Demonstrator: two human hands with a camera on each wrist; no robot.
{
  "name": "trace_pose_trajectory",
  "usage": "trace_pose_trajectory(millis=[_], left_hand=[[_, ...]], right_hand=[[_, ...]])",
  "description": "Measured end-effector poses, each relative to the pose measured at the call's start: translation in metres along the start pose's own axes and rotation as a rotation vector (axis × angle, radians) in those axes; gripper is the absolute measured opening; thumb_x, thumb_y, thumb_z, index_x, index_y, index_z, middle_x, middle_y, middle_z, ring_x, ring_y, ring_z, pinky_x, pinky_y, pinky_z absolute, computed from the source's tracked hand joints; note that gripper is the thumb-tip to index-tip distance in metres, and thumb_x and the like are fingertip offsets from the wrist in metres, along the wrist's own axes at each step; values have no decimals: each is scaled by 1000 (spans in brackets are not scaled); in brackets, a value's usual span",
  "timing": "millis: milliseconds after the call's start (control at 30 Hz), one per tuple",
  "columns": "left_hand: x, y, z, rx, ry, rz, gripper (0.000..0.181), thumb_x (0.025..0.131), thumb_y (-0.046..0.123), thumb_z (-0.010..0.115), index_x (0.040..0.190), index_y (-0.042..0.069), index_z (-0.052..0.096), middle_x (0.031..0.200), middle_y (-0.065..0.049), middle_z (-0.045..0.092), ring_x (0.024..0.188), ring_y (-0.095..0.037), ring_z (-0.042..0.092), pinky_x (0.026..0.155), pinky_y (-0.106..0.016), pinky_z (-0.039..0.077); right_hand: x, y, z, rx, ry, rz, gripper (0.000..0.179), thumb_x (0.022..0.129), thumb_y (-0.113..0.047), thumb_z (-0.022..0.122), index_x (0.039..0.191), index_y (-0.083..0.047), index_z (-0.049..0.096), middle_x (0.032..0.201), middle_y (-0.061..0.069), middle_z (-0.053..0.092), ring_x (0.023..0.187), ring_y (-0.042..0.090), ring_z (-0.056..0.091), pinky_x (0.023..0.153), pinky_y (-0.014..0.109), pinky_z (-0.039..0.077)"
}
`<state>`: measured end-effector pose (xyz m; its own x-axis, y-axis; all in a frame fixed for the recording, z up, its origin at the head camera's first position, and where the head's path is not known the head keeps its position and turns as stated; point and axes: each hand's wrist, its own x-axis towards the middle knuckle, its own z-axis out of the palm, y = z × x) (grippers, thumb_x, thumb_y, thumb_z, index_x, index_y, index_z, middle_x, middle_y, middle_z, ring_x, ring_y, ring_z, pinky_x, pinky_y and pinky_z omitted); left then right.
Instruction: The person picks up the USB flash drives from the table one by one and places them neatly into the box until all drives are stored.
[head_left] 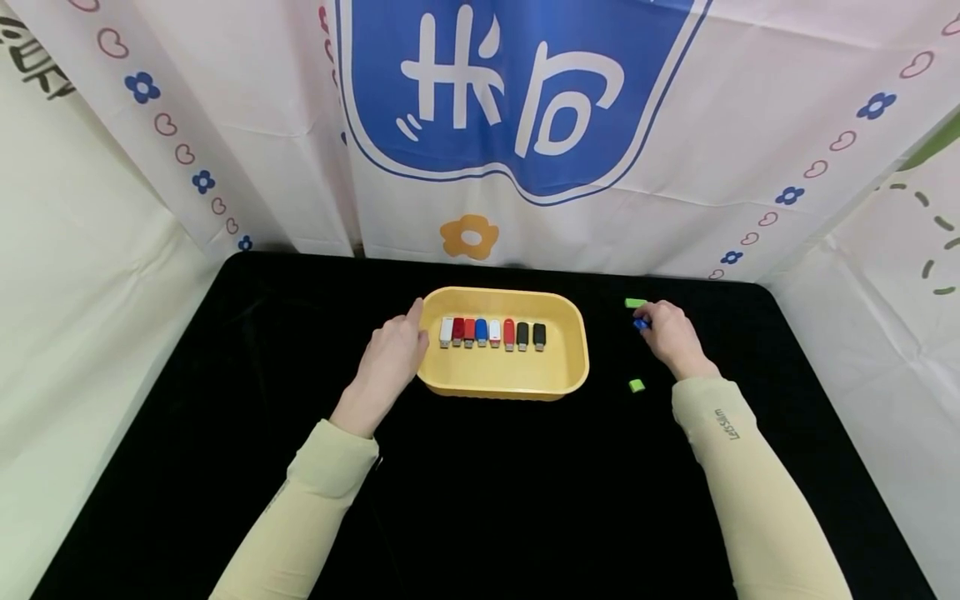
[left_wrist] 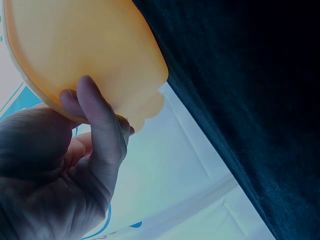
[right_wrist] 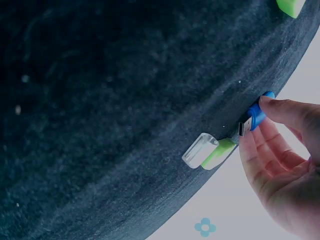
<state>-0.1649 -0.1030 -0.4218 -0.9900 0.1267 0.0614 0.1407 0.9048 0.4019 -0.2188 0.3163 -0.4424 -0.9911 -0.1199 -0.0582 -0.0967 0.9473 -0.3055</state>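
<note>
A yellow plastic tray point(head_left: 495, 382) stands on the black table, with a row of several USB sticks point(head_left: 482, 333) in white, red, blue and black inside it. My left hand point(head_left: 392, 350) grips the tray's left rim; in the left wrist view its fingers point(left_wrist: 97, 107) curl over the wall. To the right of the tray, my right hand point(head_left: 672, 335) pinches a blue USB stick point(right_wrist: 257, 116) between thumb and fingers, its metal plug bare. Close to that hand lies a green piece point(right_wrist: 219, 154) beside a clear cap point(right_wrist: 200, 150). Nearer to me is a small green block point(head_left: 637, 386).
Black cloth point(head_left: 510, 500) covers the table. White printed curtains with a blue shield pattern point(head_left: 525, 92) hang behind its back edge, and more white cloth point(head_left: 75, 250) borders the left and right sides.
</note>
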Motion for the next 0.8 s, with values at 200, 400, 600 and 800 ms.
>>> trace_pose_trajectory(millis=[200, 400, 600, 800], left_hand=[[-1, 0, 1, 3, 5, 8, 54, 101, 13, 56, 150, -1, 40, 90, -19, 66, 50, -19, 53, 42, -24, 40], [-1, 0, 0, 4, 9, 11, 54, 101, 13, 56, 150, -1, 40, 91, -19, 67, 49, -19, 53, 42, -25, 41], [-1, 0, 0, -4, 9, 3, 53, 101, 13, 55, 150, 0, 40, 91, -19, 67, 49, -19, 52, 42, -24, 41], [-1, 0, 0, -14, 7, -1, 53, 101, 13, 56, 151, 1, 40, 91, -19, 66, 48, -19, 52, 41, -24, 39]], right_hand=[[0, 0, 1, 16, 3, -20, 27, 91, 1, 64, 118, 6, 65, 115, 29, 58, 103, 45, 61, 90, 56, 50], [0, 0, 0, 32, -39, -10, 27, 93, 2, 63, 120, 6, 63, 119, 33, 62, 107, 46, 62, 91, 57, 51], [1, -4, -2, 42, -31, -27, 26, 93, 3, 62, 119, 7, 63, 119, 30, 64, 108, 44, 63, 92, 57, 51], [3, -13, -5, 71, -24, -33, 26, 94, 3, 62, 119, 5, 64, 116, 26, 64, 105, 40, 63, 91, 55, 52]])
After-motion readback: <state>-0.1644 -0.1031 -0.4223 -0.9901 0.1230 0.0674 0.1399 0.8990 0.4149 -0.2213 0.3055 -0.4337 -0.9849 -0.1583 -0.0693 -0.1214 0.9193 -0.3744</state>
